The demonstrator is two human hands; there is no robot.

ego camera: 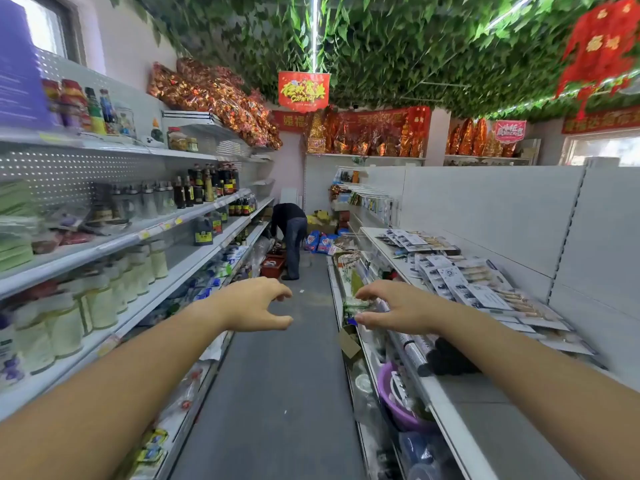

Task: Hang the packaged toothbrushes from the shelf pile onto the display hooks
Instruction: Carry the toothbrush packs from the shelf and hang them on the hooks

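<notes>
Two hands up front: left hand (256, 304), right hand (398, 308). One person (289, 233) down the aisle. One purple basin (394, 407). One pile of toothbrush packs (467, 282), maybe a dozen-plus, too blurred to tally. And overhead, two hanging signs: red sign (303, 91), pink sign (509, 130).

Bright, even white light fills the aisle, coming from a ceiling light strip (314, 29) among the leaves, the left window (45, 26) and the right window (602, 150); shadows are faint and soft. The white back panels (491, 209) on the right are nearly washed out. Motion blur smears the bottles (86, 310) on the left shelves and the packaged toothbrushes (467, 278), the aisle's far end is sharper, and the wide lens bends the shelf edges.
</notes>
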